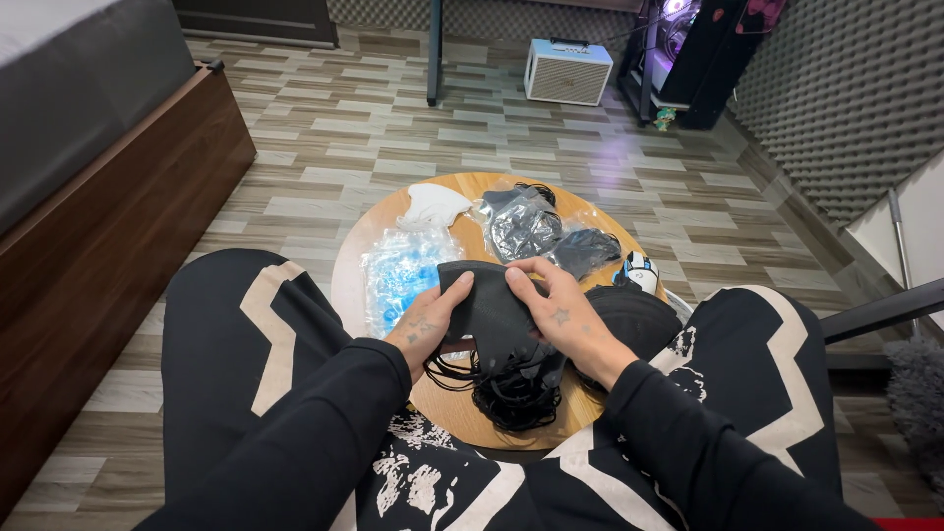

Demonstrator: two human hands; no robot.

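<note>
Black mask (489, 310), left hand (430, 329), right hand (562, 320) pinching edges

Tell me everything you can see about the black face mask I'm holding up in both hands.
The black face mask looks like soft matte fabric, plain and unprinted. It is held spread out above the round wooden table, top edge pinched by the left hand at one corner and the right hand at the other. Its lower part hangs onto a tangled pile of black masks and ear loops beneath it.

Head camera looks down, close over round table (462, 418).
</note>
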